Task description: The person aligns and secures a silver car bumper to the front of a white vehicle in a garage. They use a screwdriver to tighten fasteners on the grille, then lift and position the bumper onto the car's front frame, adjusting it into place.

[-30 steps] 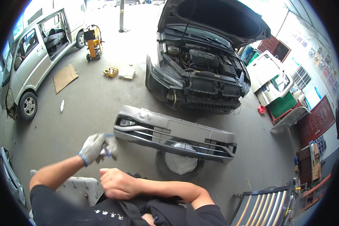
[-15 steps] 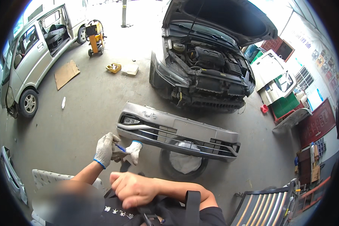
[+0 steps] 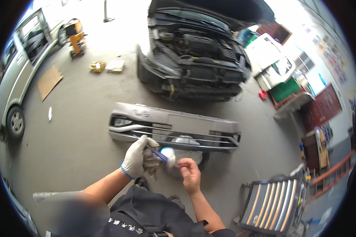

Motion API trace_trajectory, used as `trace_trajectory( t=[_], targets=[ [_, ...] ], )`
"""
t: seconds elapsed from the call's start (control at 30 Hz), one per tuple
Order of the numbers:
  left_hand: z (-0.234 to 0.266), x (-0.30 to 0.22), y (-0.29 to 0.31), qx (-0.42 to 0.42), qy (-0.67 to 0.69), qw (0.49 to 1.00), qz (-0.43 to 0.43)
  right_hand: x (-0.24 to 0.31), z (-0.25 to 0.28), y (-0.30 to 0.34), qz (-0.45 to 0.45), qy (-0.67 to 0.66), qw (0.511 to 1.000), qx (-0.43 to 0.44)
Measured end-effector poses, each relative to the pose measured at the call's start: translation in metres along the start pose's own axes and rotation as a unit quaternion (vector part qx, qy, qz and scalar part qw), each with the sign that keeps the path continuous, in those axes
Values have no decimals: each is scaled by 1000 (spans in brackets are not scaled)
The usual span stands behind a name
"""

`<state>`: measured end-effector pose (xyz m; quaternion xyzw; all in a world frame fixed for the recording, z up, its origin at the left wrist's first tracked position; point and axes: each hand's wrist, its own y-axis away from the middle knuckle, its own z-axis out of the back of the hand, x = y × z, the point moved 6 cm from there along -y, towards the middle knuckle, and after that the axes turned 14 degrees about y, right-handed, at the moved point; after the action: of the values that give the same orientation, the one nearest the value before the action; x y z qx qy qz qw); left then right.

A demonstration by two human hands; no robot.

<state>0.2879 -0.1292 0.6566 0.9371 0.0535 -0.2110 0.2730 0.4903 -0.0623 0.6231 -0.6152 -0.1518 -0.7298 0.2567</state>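
Note:
My left hand [image 3: 135, 158] wears a white knit work glove with a blue cuff edge. Its fingers are closed on a loose white work glove [image 3: 169, 158], whose blue-edged cuff faces up. A slim blue object [image 3: 160, 155] shows between the hand and that glove; its kind is blurred. Greyish cloth hangs below the fingers. Bare, my right hand [image 3: 191, 177] reaches up just right of the loose glove, fingers half bent and apart; whether they touch the glove I cannot tell. Beyond both hands lies a silver-grey car bumper [image 3: 186, 120], propped on a tyre [image 3: 204, 161].
Past the bumper stands a dark car [image 3: 194, 67], its hood raised and front stripped. A pale van [image 3: 17, 87] is at the left. Cardboard [image 3: 50, 82] lies on the floor. To the lower right stands a rack with striped slats [image 3: 269, 205]; detached panels lean at the right.
My right hand has moved from near my chest out to the loose glove. The left hand, with the glove, has shifted right. The whole view has turned somewhat.

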Motion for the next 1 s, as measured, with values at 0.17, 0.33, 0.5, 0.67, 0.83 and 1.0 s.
trace_trajectory(
  t=[0.17, 0.33, 0.5, 0.67, 0.83, 1.0],
  targets=[
    [-17, 57, 3, -47, 57, 996, 40, -33, -14, 39, 67, 54, 988, 130],
    [-49, 120, -1, -3, 109, 991, 82, -69, 29, 80, 31, 30, 992, 116],
    [-73, 170, -17, 70, 2, 993, -95, -83, 145, 143, -67, -151, 978, 124],
    [-116, 291, -24, -10, 19, 1000, -13, -102, 206, 202, -174, -353, 912, 118],
    [-187, 369, -53, 47, -18, 999, 1, -100, 262, 220, -121, -234, 957, 124],
    [-237, 397, -109, 104, -203, 963, -141, -136, 367, 225, -157, -389, 895, -153]
  ],
)
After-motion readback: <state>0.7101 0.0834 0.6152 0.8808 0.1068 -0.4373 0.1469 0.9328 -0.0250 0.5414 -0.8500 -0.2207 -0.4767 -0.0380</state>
